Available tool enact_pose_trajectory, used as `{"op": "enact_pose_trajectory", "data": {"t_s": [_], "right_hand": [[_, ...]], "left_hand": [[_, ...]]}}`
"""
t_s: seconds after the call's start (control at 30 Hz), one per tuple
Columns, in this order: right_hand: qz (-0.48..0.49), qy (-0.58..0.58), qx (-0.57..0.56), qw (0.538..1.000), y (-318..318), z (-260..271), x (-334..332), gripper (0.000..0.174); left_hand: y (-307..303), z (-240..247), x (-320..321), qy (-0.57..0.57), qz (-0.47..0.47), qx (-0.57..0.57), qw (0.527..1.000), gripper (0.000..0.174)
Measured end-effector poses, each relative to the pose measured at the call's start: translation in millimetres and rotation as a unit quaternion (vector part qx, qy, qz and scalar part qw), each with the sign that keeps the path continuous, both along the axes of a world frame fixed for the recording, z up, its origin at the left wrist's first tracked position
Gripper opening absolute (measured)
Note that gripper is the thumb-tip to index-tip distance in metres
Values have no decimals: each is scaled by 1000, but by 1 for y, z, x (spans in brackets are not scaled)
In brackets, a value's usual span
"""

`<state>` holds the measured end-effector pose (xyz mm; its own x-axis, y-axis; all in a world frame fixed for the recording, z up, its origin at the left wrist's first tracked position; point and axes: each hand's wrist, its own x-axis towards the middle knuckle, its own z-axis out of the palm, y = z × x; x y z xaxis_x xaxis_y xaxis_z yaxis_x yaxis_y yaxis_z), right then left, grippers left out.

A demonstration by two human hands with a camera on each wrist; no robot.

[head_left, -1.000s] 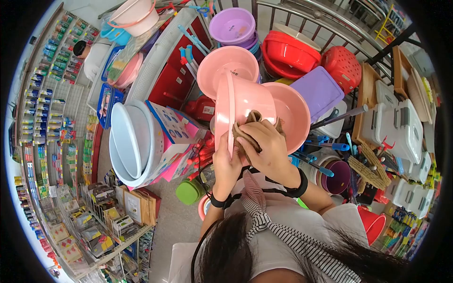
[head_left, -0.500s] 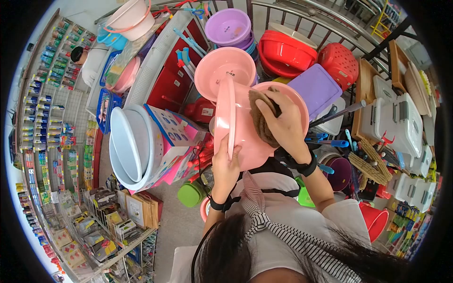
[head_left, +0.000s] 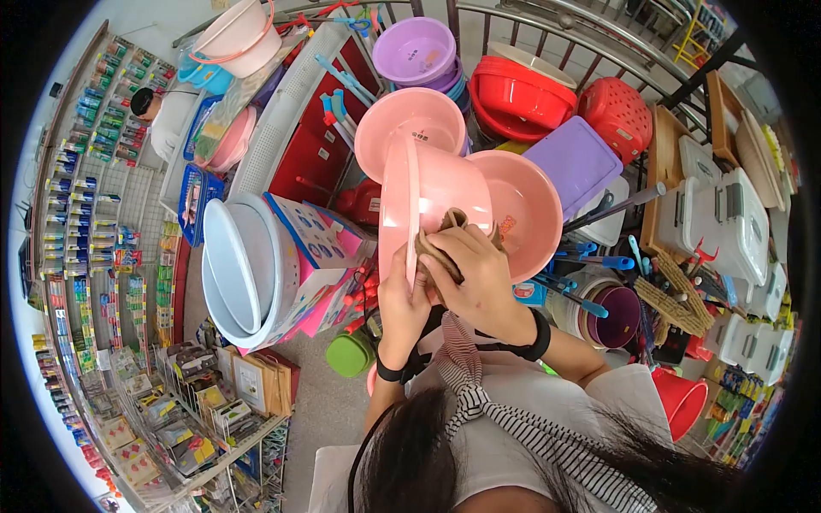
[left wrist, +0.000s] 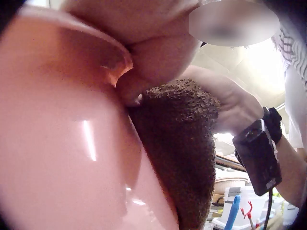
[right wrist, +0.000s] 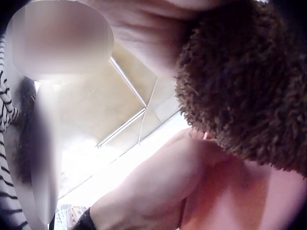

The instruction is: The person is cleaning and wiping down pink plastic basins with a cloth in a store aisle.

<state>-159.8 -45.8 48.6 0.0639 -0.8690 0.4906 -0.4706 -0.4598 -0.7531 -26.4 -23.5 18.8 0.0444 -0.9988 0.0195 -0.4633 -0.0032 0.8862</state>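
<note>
In the head view a pink plastic basin (head_left: 449,184) is held tilted on its side in front of the chest, its rim facing left. My left hand (head_left: 402,312) grips the near part of the rim. My right hand (head_left: 481,286) holds a bunched brown cloth (left wrist: 182,139) against the basin's outer wall, close beside the left hand. The left wrist view shows the cloth's shaggy pile lying along the glossy pink wall, right at the left fingertip. From the right wrist camera, the cloth hides part of the basin.
Two more pink basins (head_left: 522,218) (head_left: 410,128) stand just beyond. Purple basins (head_left: 415,51), red basins (head_left: 522,94) and a purple lid (head_left: 575,162) lie farther back. Pale blue tubs (head_left: 231,265) are at left, blue-handled tools (head_left: 599,261) at right. Another person (head_left: 167,120) is by the shelves.
The right hand with the cloth swept out to the far right of the basin's wall, then came back beside the left hand. The left hand keeps its grip; the basin has shifted slightly left.
</note>
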Motion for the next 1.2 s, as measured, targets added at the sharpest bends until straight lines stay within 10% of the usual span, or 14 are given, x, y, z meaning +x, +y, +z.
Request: {"op": "enact_pose_trajectory", "data": {"t_s": [0.3,1.2], "right_hand": [[-119,-27,3,992,-43,4,-18,15],[-49,-95,109,988,-49,-1,-30,23]], "left_hand": [[5,1,-12,-27,-52,-71,996,50],[9,-19,14,-21,-105,-61,992,51]]}}
